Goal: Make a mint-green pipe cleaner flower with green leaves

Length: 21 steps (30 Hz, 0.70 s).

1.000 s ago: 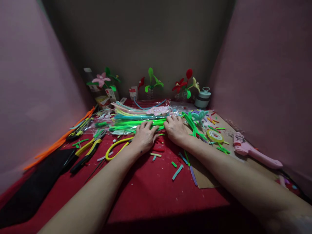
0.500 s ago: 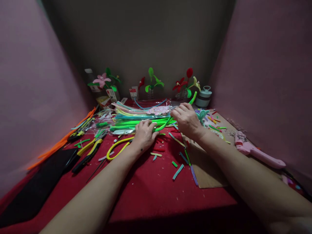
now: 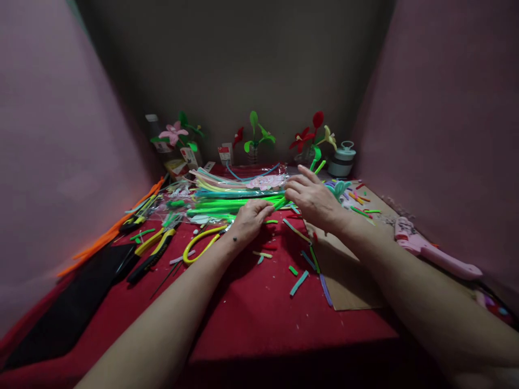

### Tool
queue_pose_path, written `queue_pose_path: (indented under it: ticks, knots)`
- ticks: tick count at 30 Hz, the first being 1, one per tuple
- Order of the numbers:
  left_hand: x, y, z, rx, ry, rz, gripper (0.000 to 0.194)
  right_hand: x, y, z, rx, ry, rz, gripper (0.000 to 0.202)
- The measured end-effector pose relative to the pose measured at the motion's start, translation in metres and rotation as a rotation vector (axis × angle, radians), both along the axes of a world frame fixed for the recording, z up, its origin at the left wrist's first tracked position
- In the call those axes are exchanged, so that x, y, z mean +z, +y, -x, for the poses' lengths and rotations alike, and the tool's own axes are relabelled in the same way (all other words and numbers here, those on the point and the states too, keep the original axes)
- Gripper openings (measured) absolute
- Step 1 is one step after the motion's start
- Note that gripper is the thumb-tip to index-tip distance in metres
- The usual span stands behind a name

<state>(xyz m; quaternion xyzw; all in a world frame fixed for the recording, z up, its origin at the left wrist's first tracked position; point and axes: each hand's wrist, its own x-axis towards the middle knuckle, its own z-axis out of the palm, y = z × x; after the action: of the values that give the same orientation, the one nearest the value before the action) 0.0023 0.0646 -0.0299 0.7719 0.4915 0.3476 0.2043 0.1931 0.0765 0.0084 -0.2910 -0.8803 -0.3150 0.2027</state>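
Observation:
Bright green pipe cleaners (image 3: 279,203) run between my two hands above the red-covered table. My left hand (image 3: 252,220) is closed in a pinch on them, thumb and forefinger pressed together. Over their other end, my right hand (image 3: 311,199) curls its fingers, the forefinger lifted a little and its thumb hidden. Green tips (image 3: 320,166) stick out beyond that hand. Just behind the hands lies a clear bag of green pipe cleaners (image 3: 219,204), and past it a bag of pastel ones (image 3: 219,185). The yellow-handled scissors (image 3: 188,249) lie beside my left wrist.
Black-and-yellow pliers (image 3: 156,251) and orange pipe cleaners (image 3: 109,235) are at the left. Cut pieces (image 3: 299,283) dot the red cloth. Cardboard (image 3: 352,286) and a pink glue gun (image 3: 438,256) lie at the right. Pipe-cleaner flowers (image 3: 254,139) stand along the back.
My left hand has moved right and come off the bag, now pinching the green pipe cleaners close to my right hand. The right hand's forefinger has lifted.

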Motion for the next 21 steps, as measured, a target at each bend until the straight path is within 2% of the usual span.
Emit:
queue_pose_path:
  ticks: [6,11,16,19,21]
  knots:
    - [0.0,0.008,0.012,0.079,-0.004,0.061,0.023,0.016,-0.006,-0.015,-0.052,0.025,0.03,0.026]
    - [0.003,0.006,0.009,0.105,-0.009,0.05,0.024,0.016,-0.008,-0.014,-0.058,0.004,0.067,0.029]
    - [0.006,0.0,0.002,0.03,-0.001,0.02,0.033,0.007,-0.003,-0.01,-0.066,0.007,0.049,0.028]
    - [0.007,-0.003,-0.004,-0.044,0.071,0.03,0.036,0.004,-0.003,-0.007,-0.01,-0.03,0.043,0.025]
    - [0.008,-0.004,-0.005,-0.044,0.106,0.045,0.036,0.005,-0.005,-0.005,0.016,-0.031,0.059,0.023]
